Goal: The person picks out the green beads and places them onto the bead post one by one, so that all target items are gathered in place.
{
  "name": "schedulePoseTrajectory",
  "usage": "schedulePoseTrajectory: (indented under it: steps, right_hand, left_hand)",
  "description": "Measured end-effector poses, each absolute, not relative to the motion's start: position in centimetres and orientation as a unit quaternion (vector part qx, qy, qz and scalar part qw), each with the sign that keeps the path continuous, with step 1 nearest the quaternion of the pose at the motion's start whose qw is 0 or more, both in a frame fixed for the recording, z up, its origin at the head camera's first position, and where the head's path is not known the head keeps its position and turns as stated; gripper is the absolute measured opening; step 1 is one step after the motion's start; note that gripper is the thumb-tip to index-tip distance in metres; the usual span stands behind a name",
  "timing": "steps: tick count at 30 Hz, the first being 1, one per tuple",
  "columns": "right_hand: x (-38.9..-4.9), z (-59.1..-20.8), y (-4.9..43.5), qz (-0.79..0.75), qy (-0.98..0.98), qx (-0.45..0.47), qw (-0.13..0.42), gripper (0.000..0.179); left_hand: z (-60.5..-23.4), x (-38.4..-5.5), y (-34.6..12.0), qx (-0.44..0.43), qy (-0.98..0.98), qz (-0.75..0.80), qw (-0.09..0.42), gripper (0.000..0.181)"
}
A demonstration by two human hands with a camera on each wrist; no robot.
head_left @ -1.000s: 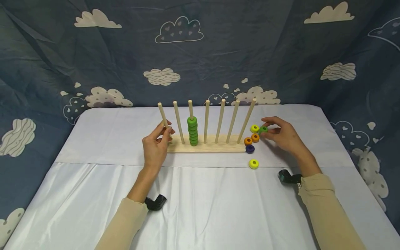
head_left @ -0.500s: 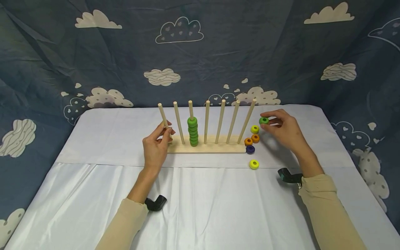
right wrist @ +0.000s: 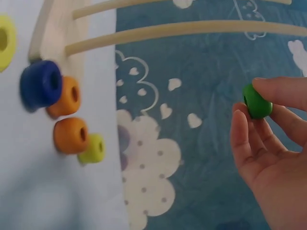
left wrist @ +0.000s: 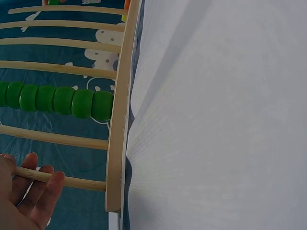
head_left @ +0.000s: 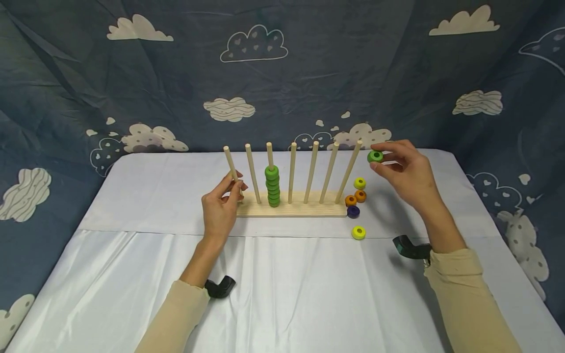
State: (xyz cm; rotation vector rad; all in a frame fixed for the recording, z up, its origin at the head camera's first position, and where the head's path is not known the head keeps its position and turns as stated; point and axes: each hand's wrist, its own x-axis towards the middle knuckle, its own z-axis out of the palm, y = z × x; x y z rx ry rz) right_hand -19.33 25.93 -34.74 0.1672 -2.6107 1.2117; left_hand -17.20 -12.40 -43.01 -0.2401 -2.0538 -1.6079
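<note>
A wooden base (head_left: 291, 211) carries a row of several upright pegs. Green beads (head_left: 272, 186) are stacked on the third peg from the left, and the other pegs are bare. My left hand (head_left: 220, 208) holds the leftmost peg (left wrist: 81, 183) between thumb and fingers. Off the right end of the base, my right hand (head_left: 408, 174) pinches a green bead (right wrist: 257, 101) in the air, its hole showing. Below it on the cloth lie a yellow bead (head_left: 359, 183), two orange beads (right wrist: 71, 136) and a dark blue bead (head_left: 353, 212) close together.
Another yellow bead (head_left: 358, 232) lies apart, nearer the front. A white cloth (head_left: 282, 284) covers the table. Behind it hangs a dark blue curtain (head_left: 353, 73) with a cloud print.
My right hand has lifted the green bead from beside the yellow one, up and away from the cloth. My left hand stays on the leftmost peg.
</note>
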Motion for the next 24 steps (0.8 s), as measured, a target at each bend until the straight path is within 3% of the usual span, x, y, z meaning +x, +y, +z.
schedulePoseTrajectory:
  steps: [24]
  right_hand:
    - [-18.2,-31.0,23.5,0.517,-0.815,0.126,0.23,0.039]
  left_hand:
    - [-43.0,-17.2,-12.4,-0.084,-0.754,-0.598,0.258,0.016]
